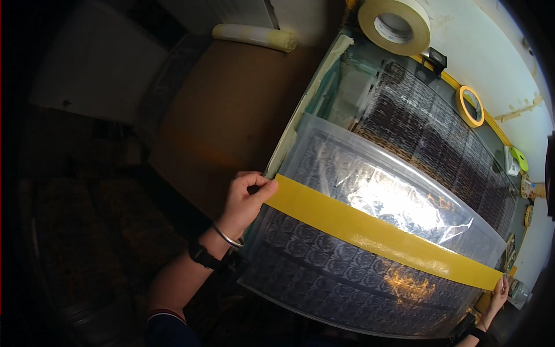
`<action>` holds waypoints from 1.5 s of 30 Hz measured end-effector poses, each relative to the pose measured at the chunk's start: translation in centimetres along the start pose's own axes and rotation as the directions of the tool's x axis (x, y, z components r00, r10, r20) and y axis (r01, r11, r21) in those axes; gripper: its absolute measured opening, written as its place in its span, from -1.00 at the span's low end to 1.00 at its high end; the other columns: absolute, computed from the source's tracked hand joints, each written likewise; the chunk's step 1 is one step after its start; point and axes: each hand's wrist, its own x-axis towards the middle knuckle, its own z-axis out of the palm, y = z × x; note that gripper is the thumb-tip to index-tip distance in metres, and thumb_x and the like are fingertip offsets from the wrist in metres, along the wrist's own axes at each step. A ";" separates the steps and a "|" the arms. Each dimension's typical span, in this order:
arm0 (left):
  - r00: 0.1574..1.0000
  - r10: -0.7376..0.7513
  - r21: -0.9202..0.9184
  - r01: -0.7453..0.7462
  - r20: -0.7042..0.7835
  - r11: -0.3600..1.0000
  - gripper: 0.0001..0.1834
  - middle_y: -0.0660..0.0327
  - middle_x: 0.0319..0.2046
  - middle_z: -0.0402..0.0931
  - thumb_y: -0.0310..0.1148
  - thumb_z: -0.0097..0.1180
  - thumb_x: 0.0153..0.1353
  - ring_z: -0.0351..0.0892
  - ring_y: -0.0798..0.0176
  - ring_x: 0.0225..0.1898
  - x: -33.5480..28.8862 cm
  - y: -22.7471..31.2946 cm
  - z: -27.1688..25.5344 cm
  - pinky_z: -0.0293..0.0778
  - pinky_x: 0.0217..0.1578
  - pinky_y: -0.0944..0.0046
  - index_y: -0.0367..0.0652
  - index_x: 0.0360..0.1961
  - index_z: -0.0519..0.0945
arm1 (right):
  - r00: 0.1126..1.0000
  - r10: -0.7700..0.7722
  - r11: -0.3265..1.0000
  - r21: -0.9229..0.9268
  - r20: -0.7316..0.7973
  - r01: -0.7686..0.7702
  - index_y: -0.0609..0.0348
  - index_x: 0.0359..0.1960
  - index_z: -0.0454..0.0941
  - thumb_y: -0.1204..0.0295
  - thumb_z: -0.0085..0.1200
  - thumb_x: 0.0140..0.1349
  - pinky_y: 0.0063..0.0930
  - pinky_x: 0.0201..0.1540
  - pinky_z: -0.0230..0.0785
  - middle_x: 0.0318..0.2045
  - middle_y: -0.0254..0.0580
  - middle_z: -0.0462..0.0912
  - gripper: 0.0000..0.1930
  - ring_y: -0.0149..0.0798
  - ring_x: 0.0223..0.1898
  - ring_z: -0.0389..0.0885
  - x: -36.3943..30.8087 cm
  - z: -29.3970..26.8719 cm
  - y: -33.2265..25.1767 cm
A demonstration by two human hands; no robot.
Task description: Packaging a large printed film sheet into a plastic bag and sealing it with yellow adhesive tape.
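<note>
A wide yellow strip of tape (381,225) runs slantwise across a clear plastic sheet (300,139) and a dark film printed with rows of small repeated shapes (324,251). My left hand (247,195) pinches the strip's left end between thumb and fingers, at the edge of the work surface. At the far right end, my right hand (499,294) grips the other end; its fingers are small in view and partly hidden. The strip looks taut between both hands. Bright glare covers part of the clear sheet, and whether the strip touches the film, I cannot tell.
Beyond the sheet lies another dark patterned film (404,104). Along the back stand a large tape roll (419,26), a black loupe (435,59), an orange tape roll (469,107) and a green-handled tool (519,159). A brown board (225,110) and a pale roll (254,37) are at left.
</note>
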 end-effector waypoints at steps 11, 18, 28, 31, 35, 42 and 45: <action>0.998 0.056 0.079 -0.054 -0.017 0.995 -0.84 0.27 -0.32 0.37 -0.41 0.14 0.11 0.40 0.44 -0.25 0.0 -0.1 0.3 0.30 -0.19 0.45 -0.33 -0.47 0.57 | 0.999 0.031 0.999 0.017 -0.041 -0.031 0.27 0.07 0.28 0.33 0.13 0.15 -0.61 -0.22 0.36 -0.19 -0.14 0.54 -0.50 -0.38 -0.22 0.55 -0.3 0.9 0.0; 0.999 0.042 0.074 -0.040 -0.025 0.996 -0.84 0.26 -0.33 0.39 -0.40 0.12 0.12 0.39 0.42 -0.22 -0.1 0.0 0.2 0.29 -0.16 0.42 -0.31 -0.48 0.58 | 0.998 0.049 0.997 0.057 -0.031 -0.047 0.25 0.08 0.28 0.31 0.14 0.14 -0.67 -0.29 0.33 -0.26 -0.23 0.57 -0.50 -0.48 -0.29 0.54 -1.3 2.3 -0.5; 0.998 0.035 0.058 -0.033 -0.045 0.998 -0.84 0.17 -0.29 0.41 -0.38 0.21 0.04 0.40 0.32 -0.19 -0.2 -0.1 0.5 0.30 -0.15 0.38 -0.28 -0.49 0.60 | 0.998 0.046 0.998 0.034 -0.045 -0.044 0.30 0.06 0.28 0.30 0.12 0.15 -0.74 -0.43 0.22 -0.33 -0.27 0.57 -0.49 -0.55 -0.41 0.48 -2.5 3.1 -1.0; 0.994 0.094 0.090 -0.089 -0.047 0.992 -0.88 0.32 -0.38 0.43 -0.44 0.13 0.10 0.41 0.46 -0.33 0.1 -0.7 0.9 0.31 -0.29 0.46 -0.30 -0.46 0.57 | 0.995 -0.100 0.995 -0.003 -0.001 0.100 0.39 0.01 0.35 0.36 0.08 0.18 -0.60 -0.22 0.36 -0.26 -0.15 0.56 -0.57 -0.42 -0.28 0.51 -2.4 1.8 -1.0; 0.988 -0.098 0.028 0.102 -0.119 0.994 -0.83 0.26 -0.30 0.45 -0.43 0.18 0.07 0.42 0.39 -0.23 0.0 -0.9 -0.9 0.35 -0.18 0.39 -0.26 -0.30 0.53 | 0.993 -0.037 0.983 -0.184 -0.116 0.016 0.32 -0.03 0.43 0.35 0.13 0.13 -0.52 -0.10 0.33 -0.20 -0.11 0.55 -0.60 -0.35 -0.20 0.50 -3.7 4.9 -2.2; 0.989 -0.145 -0.186 0.143 0.000 0.972 -0.84 0.31 -0.42 0.42 -0.35 0.03 0.21 0.37 0.45 -0.34 -0.2 -0.9 0.1 0.27 -0.25 0.44 -0.24 -0.36 0.49 | 0.989 0.043 0.996 0.078 -0.145 -0.031 0.37 -0.09 0.37 0.42 0.16 0.10 -0.69 -0.45 0.24 -0.54 -0.32 0.55 -0.61 -0.55 -0.53 0.43 -5.5 8.6 -5.9; 0.989 -0.136 -0.186 0.144 0.052 0.972 -0.83 0.34 -0.46 0.39 -0.33 0.02 0.21 0.34 0.48 -0.38 -0.1 -1.3 0.2 0.27 -0.30 0.46 -0.22 -0.40 0.47 | 0.986 0.040 0.998 0.054 -0.165 -0.031 0.37 -0.09 0.36 0.42 0.17 0.10 -0.69 -0.46 0.23 -0.54 -0.32 0.56 -0.61 -0.55 -0.54 0.43 -6.1 7.8 -6.4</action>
